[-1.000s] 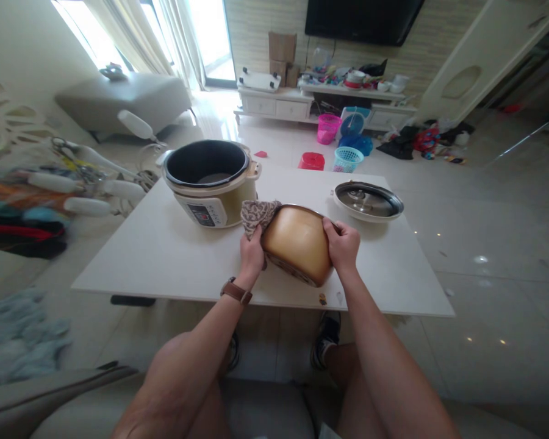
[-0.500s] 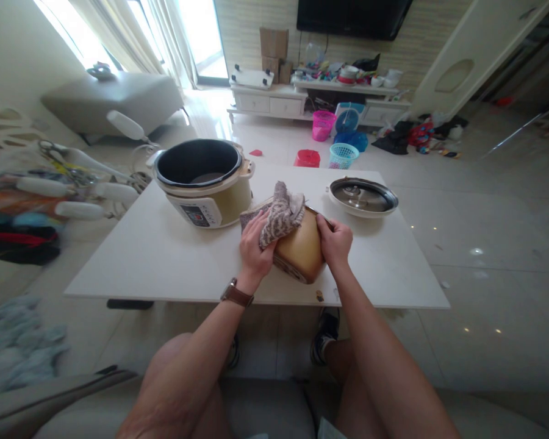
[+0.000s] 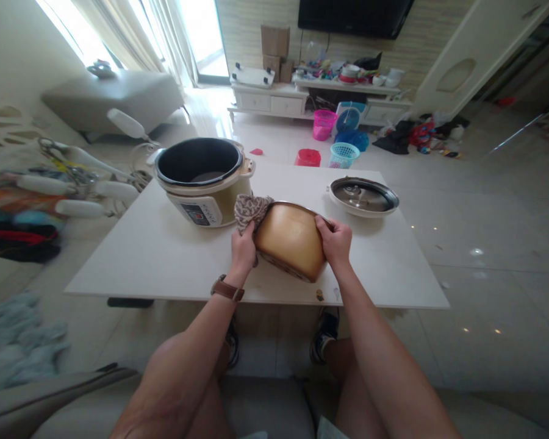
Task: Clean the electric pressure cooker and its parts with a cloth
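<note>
A golden-brown inner pot [image 3: 293, 239] is tilted over the table's front part, its outer wall and part of its base facing me. My right hand [image 3: 336, 242] grips its rim on the right side. At the pot's left side, my left hand [image 3: 244, 247] is closed on a brown-and-white patterned cloth [image 3: 251, 210] pressed against the wall and rim. Behind and to the left stands the pressure cooker body [image 3: 231, 204], cream and gold, lidless, with its dark cavity showing. The pot's inside is hidden from me.
A round lid [image 3: 363, 198] lies underside up on the right of the white table [image 3: 165, 262]. Beyond the table, a red bucket [image 3: 308, 158] and a light-blue basket [image 3: 344, 156] stand on the floor. The grey sofa [image 3: 265, 405] edge is below me.
My left hand has moved left with the cloth, from across the pot's wall to its left edge, uncovering more of the wall. The right hand keeps its hold on the rim.
</note>
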{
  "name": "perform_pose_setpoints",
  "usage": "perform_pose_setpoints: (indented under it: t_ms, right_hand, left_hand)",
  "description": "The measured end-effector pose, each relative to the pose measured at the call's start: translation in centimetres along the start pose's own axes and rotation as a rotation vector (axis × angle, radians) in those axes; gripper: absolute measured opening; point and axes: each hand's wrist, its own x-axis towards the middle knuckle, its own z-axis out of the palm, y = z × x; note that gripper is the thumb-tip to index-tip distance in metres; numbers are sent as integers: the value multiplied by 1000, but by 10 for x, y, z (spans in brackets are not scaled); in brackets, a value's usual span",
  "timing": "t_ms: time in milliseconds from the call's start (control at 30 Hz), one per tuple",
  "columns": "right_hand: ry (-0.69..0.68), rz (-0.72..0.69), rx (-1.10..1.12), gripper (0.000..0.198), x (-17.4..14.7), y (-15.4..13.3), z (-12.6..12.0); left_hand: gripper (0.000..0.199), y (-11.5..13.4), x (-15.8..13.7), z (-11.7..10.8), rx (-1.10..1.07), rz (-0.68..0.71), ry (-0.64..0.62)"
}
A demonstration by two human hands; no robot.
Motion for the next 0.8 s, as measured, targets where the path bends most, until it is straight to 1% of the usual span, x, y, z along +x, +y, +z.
perform_pose_setpoints:
  t_ms: [100, 200, 233, 267, 300, 333, 400, 567, 700, 767, 800]
  right_hand:
    - [-8, 11, 8, 59, 1, 3, 1]
    - [-20, 24, 11, 58, 1, 6, 3]
    - [-23, 28, 16, 58, 0, 7, 4]
    - [-23, 31, 21, 58, 0, 7, 4]
    - [-20, 34, 25, 59, 0, 7, 4]
    - [-16, 38, 28, 59, -1, 6, 5]
    - [-4, 46, 25, 59, -1, 4, 5]
    - [10, 59, 35, 62, -1, 4, 4]
    - [0, 59, 65, 63, -1, 7, 4]
    - [-9, 53, 69, 63, -1, 7, 4]
    - [-14, 49, 67, 62, -1, 7, 4]
  left_hand:
    - [41, 16, -14, -2, 181, 284, -78]
    - [43, 30, -23, -4, 343, 591, -230]
    - [45, 33, -24, -5, 371, 660, -274]
    - [47, 34, -24, -5, 382, 699, -298]
    - [48, 35, -23, -6, 381, 707, -305]
    - [48, 35, -22, -5, 374, 691, -295]
    - [48, 34, -18, -5, 351, 609, -249]
    - [41, 25, -7, -5, 222, 288, -186]
    - [43, 8, 9, -9, 73, 23, -159]
    - [44, 0, 15, -10, 23, -65, -155]
    - [45, -3, 17, -10, 8, -88, -146]
